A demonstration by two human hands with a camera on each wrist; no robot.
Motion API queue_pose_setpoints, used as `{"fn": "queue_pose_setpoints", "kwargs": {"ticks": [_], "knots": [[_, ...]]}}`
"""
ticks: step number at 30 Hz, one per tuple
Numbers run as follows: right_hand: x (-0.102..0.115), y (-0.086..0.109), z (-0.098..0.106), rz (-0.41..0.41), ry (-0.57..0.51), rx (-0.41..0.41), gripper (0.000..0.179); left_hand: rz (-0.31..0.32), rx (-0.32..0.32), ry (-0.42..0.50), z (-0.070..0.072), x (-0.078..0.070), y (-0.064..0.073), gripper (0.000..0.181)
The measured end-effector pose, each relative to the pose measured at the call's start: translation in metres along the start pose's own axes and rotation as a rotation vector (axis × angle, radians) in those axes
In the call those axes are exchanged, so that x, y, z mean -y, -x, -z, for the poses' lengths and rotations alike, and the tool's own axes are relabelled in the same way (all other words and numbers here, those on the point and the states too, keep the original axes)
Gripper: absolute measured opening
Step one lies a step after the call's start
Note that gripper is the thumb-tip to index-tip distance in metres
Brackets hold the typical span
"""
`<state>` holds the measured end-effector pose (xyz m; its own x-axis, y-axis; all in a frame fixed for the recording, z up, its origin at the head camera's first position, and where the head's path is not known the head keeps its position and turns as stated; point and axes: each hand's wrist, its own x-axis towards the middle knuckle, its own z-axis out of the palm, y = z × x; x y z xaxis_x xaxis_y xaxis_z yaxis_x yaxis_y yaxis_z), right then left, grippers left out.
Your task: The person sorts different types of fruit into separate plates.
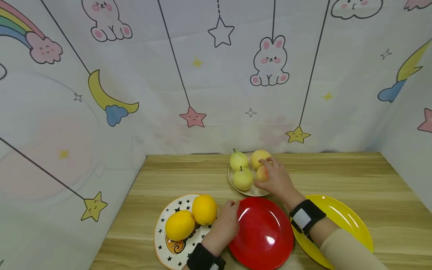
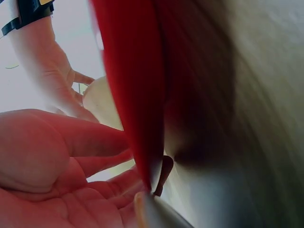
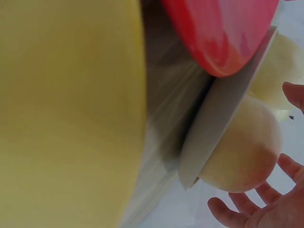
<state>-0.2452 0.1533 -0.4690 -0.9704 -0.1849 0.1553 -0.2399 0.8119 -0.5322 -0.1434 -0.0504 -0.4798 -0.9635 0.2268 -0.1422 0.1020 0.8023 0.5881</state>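
Note:
My left hand [image 1: 227, 223] holds the left rim of a red plate [image 1: 266, 232]. In the left wrist view its fingers pass behind the red plate [image 2: 135, 95], and a fingertip shows beyond the edge. My right hand [image 1: 277, 179] reaches over a small beige plate [image 1: 254, 193] at the back, thumb and fingers spread about the nearer peach [image 1: 262, 173]. The right wrist view has the peach [image 3: 244, 147] sitting on the plate, fingertips right at its side. Another peach [image 1: 260, 159] and two green pears [image 1: 243, 179] share that plate.
At the left, a star-patterned plate [image 1: 162, 236] carries two lemons [image 1: 180, 225]. A yellow plate [image 1: 351, 225] lies at the right, partly under my right forearm. Behind the wooden table [image 1: 337, 172] hangs a printed cloth [image 1: 229, 90], with more cloth along both sides.

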Motion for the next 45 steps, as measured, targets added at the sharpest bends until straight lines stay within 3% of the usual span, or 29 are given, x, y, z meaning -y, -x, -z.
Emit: {"fn": "queue_pose_setpoints", "kwargs": {"ticks": [15,24,45], "knots": [[-0.004,-0.009,-0.013,-0.004,0.037,0.021,0.068,-0.017,-0.042,-0.071,-0.001,0.001,-0.005,0.047],[-0.011,-0.009,-0.022,0.065,0.102,-0.013,0.064,0.012,-0.01,-0.069,-0.001,0.001,-0.008,0.05],[-0.013,-0.008,-0.026,0.052,0.136,-0.013,0.068,0.016,0.006,-0.049,-0.001,0.002,-0.006,0.054]]}}
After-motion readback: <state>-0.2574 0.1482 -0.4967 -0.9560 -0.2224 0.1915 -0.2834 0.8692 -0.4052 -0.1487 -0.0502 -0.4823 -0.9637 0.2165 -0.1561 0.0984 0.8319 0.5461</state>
